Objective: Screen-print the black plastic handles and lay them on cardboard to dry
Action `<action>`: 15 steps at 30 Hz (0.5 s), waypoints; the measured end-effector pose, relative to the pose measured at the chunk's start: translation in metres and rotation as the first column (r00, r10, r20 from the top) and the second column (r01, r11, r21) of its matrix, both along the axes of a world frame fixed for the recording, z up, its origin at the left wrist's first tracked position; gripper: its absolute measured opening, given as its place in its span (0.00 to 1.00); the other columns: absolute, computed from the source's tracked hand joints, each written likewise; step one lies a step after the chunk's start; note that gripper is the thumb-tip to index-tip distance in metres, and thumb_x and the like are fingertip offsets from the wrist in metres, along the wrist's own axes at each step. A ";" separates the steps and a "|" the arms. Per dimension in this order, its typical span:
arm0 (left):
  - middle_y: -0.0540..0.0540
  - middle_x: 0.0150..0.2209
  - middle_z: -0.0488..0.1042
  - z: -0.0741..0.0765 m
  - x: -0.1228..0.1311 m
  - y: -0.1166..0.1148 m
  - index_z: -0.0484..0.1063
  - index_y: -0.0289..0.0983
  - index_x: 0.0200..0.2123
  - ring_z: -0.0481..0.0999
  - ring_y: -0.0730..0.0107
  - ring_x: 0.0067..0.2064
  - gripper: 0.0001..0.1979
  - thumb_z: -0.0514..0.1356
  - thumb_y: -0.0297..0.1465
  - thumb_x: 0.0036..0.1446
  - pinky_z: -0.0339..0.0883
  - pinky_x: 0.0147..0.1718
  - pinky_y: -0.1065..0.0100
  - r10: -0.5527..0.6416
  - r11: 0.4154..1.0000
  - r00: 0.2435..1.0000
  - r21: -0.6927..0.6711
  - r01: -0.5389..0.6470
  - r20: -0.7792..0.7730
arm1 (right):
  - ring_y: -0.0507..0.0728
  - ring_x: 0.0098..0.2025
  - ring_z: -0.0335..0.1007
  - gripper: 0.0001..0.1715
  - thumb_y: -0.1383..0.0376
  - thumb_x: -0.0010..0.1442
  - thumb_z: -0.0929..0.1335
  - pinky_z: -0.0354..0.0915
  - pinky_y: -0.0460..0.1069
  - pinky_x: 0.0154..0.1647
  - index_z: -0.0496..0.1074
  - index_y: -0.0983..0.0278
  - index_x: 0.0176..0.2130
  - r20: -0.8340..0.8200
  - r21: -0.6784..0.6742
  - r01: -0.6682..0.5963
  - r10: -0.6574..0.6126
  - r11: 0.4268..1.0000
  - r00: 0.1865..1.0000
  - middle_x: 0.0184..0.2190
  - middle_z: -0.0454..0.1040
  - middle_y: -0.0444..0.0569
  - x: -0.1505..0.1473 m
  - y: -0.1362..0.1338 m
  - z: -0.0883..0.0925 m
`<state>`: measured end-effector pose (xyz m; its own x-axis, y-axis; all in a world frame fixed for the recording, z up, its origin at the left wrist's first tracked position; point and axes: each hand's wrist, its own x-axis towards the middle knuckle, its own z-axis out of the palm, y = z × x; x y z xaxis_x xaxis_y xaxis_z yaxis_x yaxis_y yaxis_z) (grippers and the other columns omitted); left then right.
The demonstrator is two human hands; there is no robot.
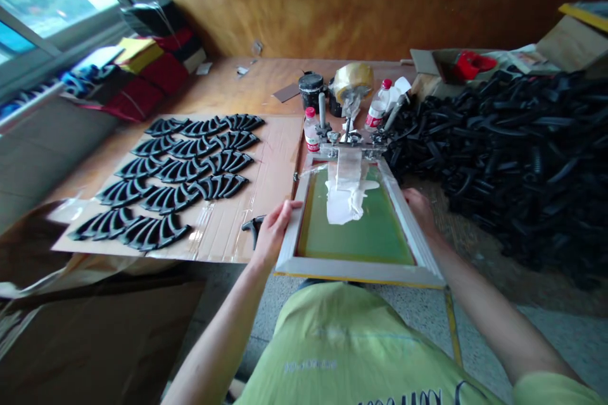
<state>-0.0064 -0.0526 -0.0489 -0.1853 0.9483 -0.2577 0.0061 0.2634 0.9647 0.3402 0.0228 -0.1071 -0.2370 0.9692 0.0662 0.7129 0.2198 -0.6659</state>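
Note:
A screen printing frame (430,266) with a pale metal border and green mesh lies in front of me, its far end at a metal clamp (354,150). White ink (339,202) is pooled on the mesh, with a pale squeegee-like blade (349,168) above it. My left hand (274,226) is closed at the frame's left edge, one finger reaching onto the border. Beside that hand is a curved black plastic part (253,226), partly hidden by it. At the right edge, my right hand (420,207) is curled against the frame; some of its fingers are hidden.
Rows of black parts (175,171) fan out on a cardboard sheet (275,164) at left. A large heap of black parts (513,139) covers the right side. Behind the clamp stand bottles (311,130), a black tub (311,90) and a tape roll (354,81).

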 end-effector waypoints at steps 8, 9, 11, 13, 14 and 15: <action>0.51 0.29 0.74 -0.092 0.003 -0.016 0.57 0.38 0.69 0.71 0.72 0.27 0.39 0.60 0.44 0.57 0.64 0.27 0.73 -0.076 0.982 0.991 -0.180 0.055 -0.112 | 0.65 0.52 0.67 0.27 0.58 0.59 0.73 0.66 0.58 0.52 0.68 0.64 0.55 0.374 0.291 -0.269 0.150 0.918 0.915 0.49 0.72 0.57 -0.090 0.039 0.036; 0.50 0.30 0.75 -0.092 0.003 -0.014 0.58 0.38 0.68 0.72 0.72 0.28 0.38 0.60 0.44 0.58 0.64 0.28 0.73 -0.086 0.980 0.988 -0.190 0.060 -0.128 | 0.63 0.49 0.68 0.20 0.61 0.59 0.72 0.66 0.56 0.49 0.71 0.64 0.50 0.422 0.238 -0.307 0.187 0.922 0.887 0.44 0.74 0.55 -0.101 0.036 0.034; 0.48 0.33 0.77 -0.092 0.003 -0.013 0.59 0.38 0.68 0.75 0.69 0.30 0.37 0.59 0.45 0.58 0.66 0.29 0.72 -0.111 0.976 0.985 -0.202 0.083 -0.131 | 0.60 0.43 0.69 0.06 0.66 0.61 0.70 0.65 0.52 0.43 0.72 0.64 0.41 0.488 0.144 -0.353 0.244 0.924 0.838 0.37 0.75 0.53 -0.110 0.021 0.028; 0.47 0.34 0.78 -0.092 0.001 -0.013 0.62 0.37 0.66 0.77 0.67 0.33 0.36 0.59 0.46 0.58 0.67 0.31 0.71 -0.129 0.974 0.984 -0.205 0.101 -0.127 | 0.59 0.40 0.69 0.05 0.71 0.63 0.66 0.63 0.50 0.39 0.73 0.65 0.37 0.531 0.112 -0.413 0.297 0.904 0.794 0.35 0.76 0.53 -0.107 0.000 0.021; 0.46 0.35 0.79 -0.093 0.001 -0.013 0.63 0.37 0.66 0.77 0.66 0.35 0.35 0.59 0.47 0.58 0.67 0.32 0.70 -0.133 0.973 0.983 -0.205 0.105 -0.130 | 0.58 0.40 0.69 0.08 0.73 0.64 0.64 0.62 0.50 0.37 0.73 0.66 0.37 0.544 0.114 -0.463 0.334 0.879 0.769 0.35 0.76 0.53 -0.103 -0.011 0.018; 0.46 0.36 0.79 -0.094 0.000 -0.013 0.63 0.37 0.65 0.78 0.65 0.36 0.35 0.58 0.47 0.58 0.67 0.32 0.70 -0.136 0.973 0.981 -0.204 0.106 -0.135 | 0.58 0.39 0.69 0.11 0.74 0.64 0.62 0.61 0.49 0.36 0.73 0.66 0.38 0.551 0.120 -0.522 0.381 0.844 0.742 0.36 0.76 0.53 -0.098 -0.021 0.017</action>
